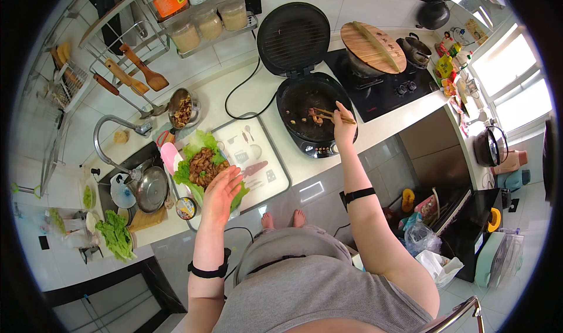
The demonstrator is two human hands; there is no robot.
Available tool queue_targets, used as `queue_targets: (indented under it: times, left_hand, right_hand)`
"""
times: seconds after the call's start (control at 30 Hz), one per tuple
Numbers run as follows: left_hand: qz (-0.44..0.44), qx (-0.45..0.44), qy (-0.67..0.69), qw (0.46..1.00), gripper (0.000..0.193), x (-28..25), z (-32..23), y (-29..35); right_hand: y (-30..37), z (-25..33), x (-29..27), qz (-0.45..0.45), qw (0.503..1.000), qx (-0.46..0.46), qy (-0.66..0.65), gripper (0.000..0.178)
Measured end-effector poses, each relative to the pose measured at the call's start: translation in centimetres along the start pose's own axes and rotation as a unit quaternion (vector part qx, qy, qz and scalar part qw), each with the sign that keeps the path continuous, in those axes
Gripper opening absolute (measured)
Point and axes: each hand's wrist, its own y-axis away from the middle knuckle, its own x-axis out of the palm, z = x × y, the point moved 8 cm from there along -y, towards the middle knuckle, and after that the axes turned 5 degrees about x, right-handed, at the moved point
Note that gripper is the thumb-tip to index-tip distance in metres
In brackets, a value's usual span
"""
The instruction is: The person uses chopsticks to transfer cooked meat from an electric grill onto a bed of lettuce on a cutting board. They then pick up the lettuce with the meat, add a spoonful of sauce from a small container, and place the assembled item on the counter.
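My right hand (344, 126) is closed round a pair of wooden chopsticks (326, 114). Their tips are among a few small browned pieces of food (317, 117) in the dark pan of an open electric griddle (296, 101). The griddle's ribbed lid (293, 38) stands upright behind it. To the left, browned meat pieces (205, 166) are heaped on green lettuce leaves (203, 141), with the dish beneath mostly hidden. My left hand (223, 193) hovers at the near right side of this heap, its fingers stretched out with nothing held. Whether it touches the lettuce, I cannot tell.
A printed cutting board (258, 171) lies between the lettuce and the griddle. Beyond it is a metal bowl of browned food (185, 110). The sink faucet (102, 151) stands left. A wooden-lidded pot (373, 46) sits on the black cooktop (375, 98) at right. A black cord (234, 113) crosses the counter.
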Motion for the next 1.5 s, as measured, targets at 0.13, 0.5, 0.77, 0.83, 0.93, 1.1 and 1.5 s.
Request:
queue_targets:
  times: [0.13, 0.5, 0.77, 0.83, 0.93, 1.1, 1.5]
  left_hand:
    - [-0.005, 0.003, -0.003, 1.0, 0.037, 0.0, 0.0, 0.1]
    - [-0.015, 0.021, 0.002, 1.0, 0.039, -2.0, -1.3, 1.2]
    - [-0.068, 0.085, 0.021, 0.994, 0.043, -8.5, -5.4, 2.8]
    - [-0.092, 0.1, 0.036, 0.99, 0.044, -10.4, -6.4, 3.6]
    - [-0.128, 0.117, 0.056, 0.983, 0.047, -12.9, -7.4, 4.7]
    - [-0.143, 0.123, 0.07, 0.98, 0.048, -15.5, -7.5, 6.4]
    - [-0.1, 0.101, 0.06, 0.988, 0.043, -13.2, -6.0, 5.2]
  right_hand:
    - [1.5, 1.5, 0.8, 0.017, 0.995, -0.058, 0.077, 0.025]
    - [2.1, 1.4, -2.7, -0.1, 0.989, 0.052, -0.097, 0.027]
    - [7.8, 8.5, 4.3, 0.01, 0.987, 0.056, -0.147, 0.028]
    - [10.2, 9.7, 7.8, 0.059, 0.985, 0.048, -0.153, 0.029]
    - [14.9, 10.2, 13.6, 0.153, 0.976, 0.059, -0.146, 0.03]
    - [22.4, 8.3, 21.5, 0.295, 0.932, 0.147, -0.148, 0.031]
    - [21.1, 7.7, 21.3, 0.302, 0.935, 0.087, -0.167, 0.024]
